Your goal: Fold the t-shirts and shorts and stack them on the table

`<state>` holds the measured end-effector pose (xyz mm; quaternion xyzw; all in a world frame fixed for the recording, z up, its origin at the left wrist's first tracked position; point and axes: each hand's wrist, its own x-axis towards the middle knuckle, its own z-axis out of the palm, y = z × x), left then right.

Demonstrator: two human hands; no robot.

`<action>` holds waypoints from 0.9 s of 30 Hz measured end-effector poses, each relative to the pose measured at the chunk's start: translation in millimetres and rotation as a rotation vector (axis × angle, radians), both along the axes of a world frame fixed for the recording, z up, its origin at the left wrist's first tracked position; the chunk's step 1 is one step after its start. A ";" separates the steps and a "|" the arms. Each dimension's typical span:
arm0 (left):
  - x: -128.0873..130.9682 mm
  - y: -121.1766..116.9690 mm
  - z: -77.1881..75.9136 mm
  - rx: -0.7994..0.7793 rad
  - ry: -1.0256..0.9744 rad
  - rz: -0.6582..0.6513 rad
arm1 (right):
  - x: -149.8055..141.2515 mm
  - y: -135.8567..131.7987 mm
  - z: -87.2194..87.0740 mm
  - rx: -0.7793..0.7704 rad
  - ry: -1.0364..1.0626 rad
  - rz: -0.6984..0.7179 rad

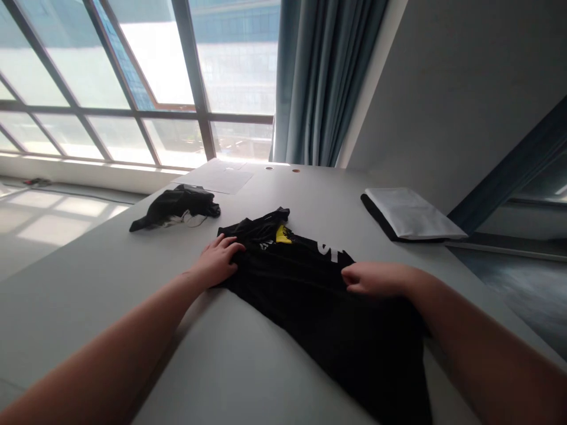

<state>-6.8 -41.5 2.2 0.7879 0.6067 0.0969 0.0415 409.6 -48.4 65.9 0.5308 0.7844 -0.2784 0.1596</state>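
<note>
A black garment (319,307) with white lettering and a yellow tag lies spread across the grey table (88,283), running from the middle to the near right edge. My left hand (218,261) rests on its left edge, fingers curled over the cloth. My right hand (376,278) lies on the garment's right side, fingers bent and pinching the fabric.
A second crumpled black garment (177,206) lies at the table's left. A folded black-and-white item (410,213) sits at the right near the wall. Sheets of paper (225,177) lie at the far end, before the window and blue curtain (323,82).
</note>
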 end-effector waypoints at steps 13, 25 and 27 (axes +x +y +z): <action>24.0 -11.7 10.6 0.255 -0.011 -0.090 | -95.1 -76.5 -13.7 0.137 0.763 0.506; 34.5 -15.8 11.6 0.039 0.148 0.077 | -82.0 -26.6 -42.9 0.569 0.331 0.335; 25.1 -9.5 10.3 0.013 0.157 0.126 | -79.5 -27.4 -35.5 0.567 0.199 0.259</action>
